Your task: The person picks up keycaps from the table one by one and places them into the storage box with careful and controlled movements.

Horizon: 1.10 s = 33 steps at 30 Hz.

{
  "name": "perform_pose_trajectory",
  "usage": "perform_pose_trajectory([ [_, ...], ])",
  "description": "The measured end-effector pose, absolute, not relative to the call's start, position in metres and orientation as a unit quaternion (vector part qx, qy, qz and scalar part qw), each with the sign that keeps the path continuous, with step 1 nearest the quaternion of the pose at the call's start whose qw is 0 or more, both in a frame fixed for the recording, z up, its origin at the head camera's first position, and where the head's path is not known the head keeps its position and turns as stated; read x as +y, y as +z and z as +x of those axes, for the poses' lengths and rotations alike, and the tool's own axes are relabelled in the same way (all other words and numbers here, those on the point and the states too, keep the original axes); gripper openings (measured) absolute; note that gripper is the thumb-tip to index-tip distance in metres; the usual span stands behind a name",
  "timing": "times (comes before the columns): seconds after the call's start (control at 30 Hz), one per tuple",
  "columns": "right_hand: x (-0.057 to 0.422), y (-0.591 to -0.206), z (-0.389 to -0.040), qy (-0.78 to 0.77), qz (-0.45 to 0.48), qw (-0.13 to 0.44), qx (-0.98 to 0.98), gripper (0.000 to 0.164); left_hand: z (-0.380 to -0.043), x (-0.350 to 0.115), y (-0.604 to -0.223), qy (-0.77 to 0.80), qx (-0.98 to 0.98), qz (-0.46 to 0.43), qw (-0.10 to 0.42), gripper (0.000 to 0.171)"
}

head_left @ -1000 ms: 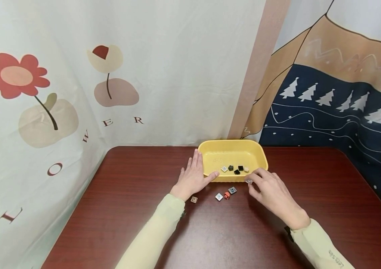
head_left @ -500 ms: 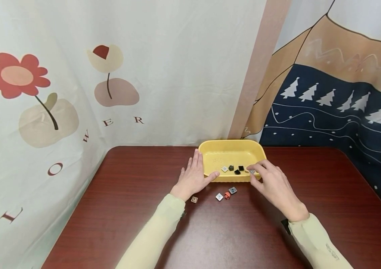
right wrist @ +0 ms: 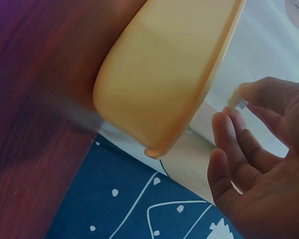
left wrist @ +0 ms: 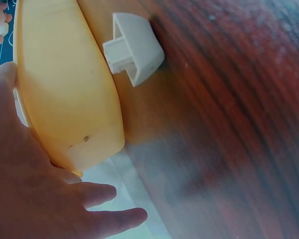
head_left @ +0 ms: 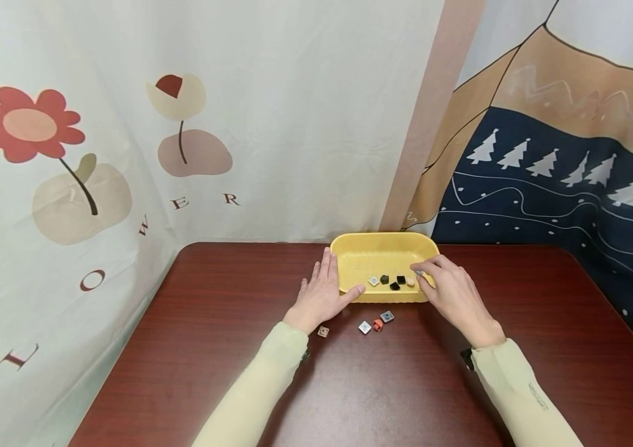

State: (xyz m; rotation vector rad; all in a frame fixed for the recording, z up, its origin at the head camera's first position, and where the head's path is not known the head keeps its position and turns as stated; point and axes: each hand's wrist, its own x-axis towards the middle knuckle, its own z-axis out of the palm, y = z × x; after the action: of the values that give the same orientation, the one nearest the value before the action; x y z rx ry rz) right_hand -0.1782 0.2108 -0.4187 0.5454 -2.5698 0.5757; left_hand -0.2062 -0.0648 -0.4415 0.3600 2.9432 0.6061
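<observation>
My right hand (head_left: 458, 301) pinches a small pale keycap (right wrist: 234, 101) between thumb and fingertips. It hovers above the right end of the yellow tray (head_left: 361, 256). Spread along the tray's left side, my left hand (head_left: 316, 301) touches the rim, thumb lying at the front edge. Inside the tray, near its front wall, are several keycaps: a white one (head_left: 373, 281), black ones (head_left: 401, 280) and a cream one (head_left: 410, 282). In front of the tray lie a white keycap (head_left: 364, 327), a red one (head_left: 378, 325), a dark grey one (head_left: 386, 316) and a beige one (head_left: 323, 332).
The tray stands at the far edge of a dark red wooden table (head_left: 227, 347). Behind it hangs a pale curtain (head_left: 294, 124) with printed flowers, and to the right a navy printed cloth (head_left: 517, 192).
With its keycap, my right hand has moved from beside the tray's front right corner up and over the rim. The left hand has stayed in place.
</observation>
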Motion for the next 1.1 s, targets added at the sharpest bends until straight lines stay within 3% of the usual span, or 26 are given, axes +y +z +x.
perform_pose_trajectory([
  [0.57, 0.204, -0.421, -0.206, 0.193, 0.136, 0.169, -0.957, 0.021, -0.206, -0.065, -0.441, 0.198, 0.971, 0.120, 0.059, 0.109],
  [1.1, 0.198, -0.425, -0.220, 0.182, 0.134, 0.128, -0.966, 0.020, -0.206, -0.065, -0.441, 0.190, 0.973, 0.121, 0.055, 0.109],
])
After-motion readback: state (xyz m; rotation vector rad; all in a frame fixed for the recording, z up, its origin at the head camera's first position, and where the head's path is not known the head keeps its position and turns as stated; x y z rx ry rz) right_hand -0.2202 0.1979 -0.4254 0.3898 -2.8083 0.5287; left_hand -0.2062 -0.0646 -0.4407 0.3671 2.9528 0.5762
